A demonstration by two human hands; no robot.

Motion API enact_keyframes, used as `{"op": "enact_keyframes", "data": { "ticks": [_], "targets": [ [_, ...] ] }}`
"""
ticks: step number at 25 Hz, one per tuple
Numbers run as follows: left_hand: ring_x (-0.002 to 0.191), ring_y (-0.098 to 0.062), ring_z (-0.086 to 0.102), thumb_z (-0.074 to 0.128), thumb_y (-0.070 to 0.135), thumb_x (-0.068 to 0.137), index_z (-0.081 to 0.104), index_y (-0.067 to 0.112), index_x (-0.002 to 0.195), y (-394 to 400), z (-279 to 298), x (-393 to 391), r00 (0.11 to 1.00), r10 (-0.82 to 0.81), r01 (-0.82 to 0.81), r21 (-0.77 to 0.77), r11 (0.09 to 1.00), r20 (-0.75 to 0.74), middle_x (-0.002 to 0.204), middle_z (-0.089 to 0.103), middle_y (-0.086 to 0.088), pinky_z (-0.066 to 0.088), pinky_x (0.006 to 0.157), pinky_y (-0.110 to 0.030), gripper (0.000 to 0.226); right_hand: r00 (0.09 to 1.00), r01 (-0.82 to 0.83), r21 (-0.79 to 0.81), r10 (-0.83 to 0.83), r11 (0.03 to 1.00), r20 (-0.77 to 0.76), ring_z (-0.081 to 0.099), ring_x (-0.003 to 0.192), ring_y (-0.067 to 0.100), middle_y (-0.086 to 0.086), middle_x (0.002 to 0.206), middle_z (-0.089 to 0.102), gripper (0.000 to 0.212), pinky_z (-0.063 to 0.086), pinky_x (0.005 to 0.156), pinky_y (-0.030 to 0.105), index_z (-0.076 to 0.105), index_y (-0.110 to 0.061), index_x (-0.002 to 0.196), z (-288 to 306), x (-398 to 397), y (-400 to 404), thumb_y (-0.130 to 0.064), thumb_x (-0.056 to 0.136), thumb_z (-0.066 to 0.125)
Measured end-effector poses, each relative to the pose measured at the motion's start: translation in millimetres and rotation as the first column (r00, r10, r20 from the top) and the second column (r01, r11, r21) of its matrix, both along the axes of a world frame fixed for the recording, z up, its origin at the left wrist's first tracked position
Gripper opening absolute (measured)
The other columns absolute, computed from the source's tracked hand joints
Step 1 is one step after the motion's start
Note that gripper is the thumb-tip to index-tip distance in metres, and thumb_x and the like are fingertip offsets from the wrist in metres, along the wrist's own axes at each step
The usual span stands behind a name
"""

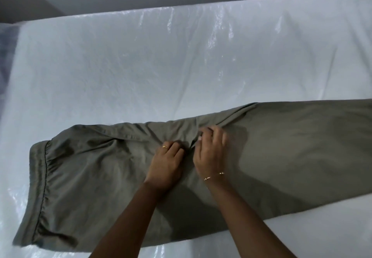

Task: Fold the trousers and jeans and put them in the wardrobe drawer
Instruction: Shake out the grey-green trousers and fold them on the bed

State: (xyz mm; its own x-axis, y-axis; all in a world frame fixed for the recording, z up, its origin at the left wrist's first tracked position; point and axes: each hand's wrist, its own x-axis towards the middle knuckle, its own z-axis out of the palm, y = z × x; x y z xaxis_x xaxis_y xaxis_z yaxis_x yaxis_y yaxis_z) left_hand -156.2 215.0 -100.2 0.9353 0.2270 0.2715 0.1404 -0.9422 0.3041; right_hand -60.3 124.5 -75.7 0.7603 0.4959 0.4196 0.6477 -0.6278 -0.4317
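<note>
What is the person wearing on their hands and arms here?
Both forearms are bare, with no sleeves showing. The left hand has a gold ring on one of its fingers. The right hand has a thin gold bracelet at the wrist.

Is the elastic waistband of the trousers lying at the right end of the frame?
No, the gathered waistband of the olive trousers lies at the left end, while the legs run off the right edge.

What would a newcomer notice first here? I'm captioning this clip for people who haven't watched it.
First, the olive-grey trousers spread flat across the near half of a plastic-covered white mattress, their gathered waistband at the left and the legs running off the right edge. Next, the left hand and right hand, side by side mid-garment, fingers pinching the fabric by the crotch seam.
</note>
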Motion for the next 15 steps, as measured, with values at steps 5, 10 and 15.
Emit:
{"op": "enact_keyframes", "data": {
  "ticks": [5,10,15],
  "targets": [
    [0.08,-0.028,0.053,0.045,0.017,0.079,0.066,-0.002,0.085,1.8,16.5,14.2,0.987,0.161,-0.158,-0.076,0.984,0.027,0.082,0.065,-0.019,0.039,0.076,-0.032,0.029,0.936,-0.253,-0.517,0.072,0.817,-0.344,-0.002,0.144,0.036,0.005,0.158,0.009,0.057,0.001,0.113,0.057,0.024,-0.027,0.146,5.7,15.8,15.9,-0.05,0.095,0.02],
    [0.14,-0.045,0.015,0.066,0.062,0.068,0.037,0.0,0.138,27.9,20.9,9.7,0.833,0.426,-0.412,0.118,0.904,-0.352,0.142,0.038,-0.022,0.005,0.113,-0.053,0.097,0.945,-0.172,-0.628,-0.052,0.759,-0.322,-0.021,0.14,0.038,0.007,0.155,-0.022,0.071,-0.011,0.109,0.061,-0.011,-0.03,0.147,-17.5,11.7,-3.1,-0.061,0.091,0.022],
    [0.14,-0.036,-0.022,0.025,0.096,0.046,-0.017,0.014,0.147,37.8,19.7,-20.9,0.554,0.621,-0.729,0.038,0.684,-0.555,0.155,-0.023,-0.009,-0.01,0.115,-0.048,0.136,0.954,-0.112,-0.623,-0.093,0.774,-0.286,-0.018,0.141,0.039,0.018,0.155,-0.019,0.075,-0.01,0.109,0.061,-0.007,-0.03,0.147,-21.7,7.9,-2.0,-0.063,0.09,0.026]
  ]
}}
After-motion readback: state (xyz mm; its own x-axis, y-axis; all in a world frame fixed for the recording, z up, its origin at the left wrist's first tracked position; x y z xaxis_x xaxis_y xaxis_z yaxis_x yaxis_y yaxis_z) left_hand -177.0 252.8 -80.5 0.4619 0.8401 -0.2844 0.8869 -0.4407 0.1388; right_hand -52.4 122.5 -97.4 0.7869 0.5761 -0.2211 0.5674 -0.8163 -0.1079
